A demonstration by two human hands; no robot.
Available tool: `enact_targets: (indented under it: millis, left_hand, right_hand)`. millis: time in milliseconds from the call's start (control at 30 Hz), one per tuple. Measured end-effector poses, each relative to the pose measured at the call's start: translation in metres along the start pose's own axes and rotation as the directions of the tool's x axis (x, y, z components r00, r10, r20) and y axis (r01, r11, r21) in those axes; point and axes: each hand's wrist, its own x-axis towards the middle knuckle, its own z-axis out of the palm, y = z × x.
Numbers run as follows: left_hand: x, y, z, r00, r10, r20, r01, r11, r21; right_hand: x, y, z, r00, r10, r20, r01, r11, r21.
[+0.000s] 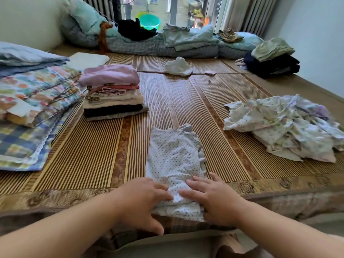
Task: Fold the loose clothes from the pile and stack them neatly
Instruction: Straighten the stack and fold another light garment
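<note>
A white garment with small blue dots (174,155) lies folded into a long strip on the bamboo mat, its near end at the bed's front edge. My left hand (143,200) holds that near end from the left, fingers on top and thumb under the edge. My right hand (214,200) lies flat on the same end from the right, fingers spread. A loose pile of pale floral clothes (284,127) sits to the right. A neat stack of folded clothes (111,92), pink on top, stands to the left.
Folded patterned blankets (31,101) fill the left side. A crumpled white cloth (177,67) lies mid-mat farther back. Dark and green folded clothes (271,58) sit at the far right. Bedding (167,43) lines the window side. The bamboo mat (93,146) covers the bed.
</note>
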Motion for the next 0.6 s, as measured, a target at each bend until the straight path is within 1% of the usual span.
enact_targets:
  millis: [33,67,100,167,233,300,367,400,433,467,500,533,567,600]
  left_hand:
    - [-0.004,0.002,0.003,1.000,0.025,0.001,-0.025,1.000,-0.013]
    - [-0.007,0.002,0.005,0.999,0.047,0.006,-0.047,0.998,-0.032]
    - [-0.010,0.001,0.007,0.998,0.068,0.006,-0.068,0.996,-0.050]
    - [-0.017,-0.004,0.011,0.995,0.095,-0.025,-0.097,0.993,-0.061]
    - [-0.021,-0.012,0.014,0.993,0.066,-0.098,-0.072,0.996,-0.061]
    - [-0.020,-0.021,0.017,0.976,0.005,-0.219,-0.016,0.999,-0.048]
    - [-0.017,-0.030,0.018,0.944,-0.039,-0.327,0.019,0.998,-0.063]
    - [-0.013,-0.033,0.017,0.928,-0.030,-0.370,-0.001,0.996,-0.085]
    - [-0.009,-0.035,0.016,0.914,-0.016,-0.406,-0.037,0.992,-0.121]
    - [-0.005,-0.036,0.014,0.905,-0.028,-0.424,-0.059,0.980,-0.190]
    - [0.000,-0.034,0.011,0.900,-0.077,-0.429,-0.064,0.950,-0.305]
    - [0.005,-0.032,0.005,0.892,-0.150,-0.426,-0.067,0.889,-0.453]
    - [0.011,-0.029,-0.002,0.884,-0.227,-0.408,-0.080,0.788,-0.611]
    - [0.016,-0.026,-0.011,0.872,-0.303,-0.385,-0.101,0.658,-0.746]
  right_hand:
    - [-0.005,0.002,0.001,0.999,-0.019,-0.033,0.020,0.999,0.030]
    - [-0.010,0.005,0.001,0.998,-0.022,-0.063,0.029,0.994,0.106]
    - [-0.015,0.007,0.001,0.996,-0.007,-0.091,0.028,0.974,0.223]
    - [-0.021,0.011,-0.001,0.989,0.082,-0.126,-0.012,0.878,0.478]
    - [-0.025,0.016,-0.005,0.977,0.192,-0.096,-0.076,0.726,0.683]
    - [-0.022,0.019,-0.010,0.973,0.226,-0.050,-0.082,0.540,0.837]
    - [-0.015,0.023,-0.021,0.972,0.236,-0.024,-0.056,0.327,0.944]
    - [-0.012,0.026,-0.028,0.972,0.235,-0.021,-0.035,0.231,0.972]
    - [-0.008,0.030,-0.036,0.975,0.223,-0.022,-0.014,0.158,0.987]
    - [-0.005,0.034,-0.044,0.980,0.198,-0.026,0.005,0.106,0.994]
    - [-0.001,0.037,-0.051,0.984,0.176,-0.033,0.020,0.072,0.997]
    - [0.003,0.042,-0.059,0.984,0.172,-0.042,0.034,0.053,0.998]
    - [0.007,0.046,-0.065,0.979,0.197,-0.049,0.043,0.039,0.998]
    - [0.013,0.052,-0.069,0.968,0.245,-0.048,0.046,0.016,0.999]
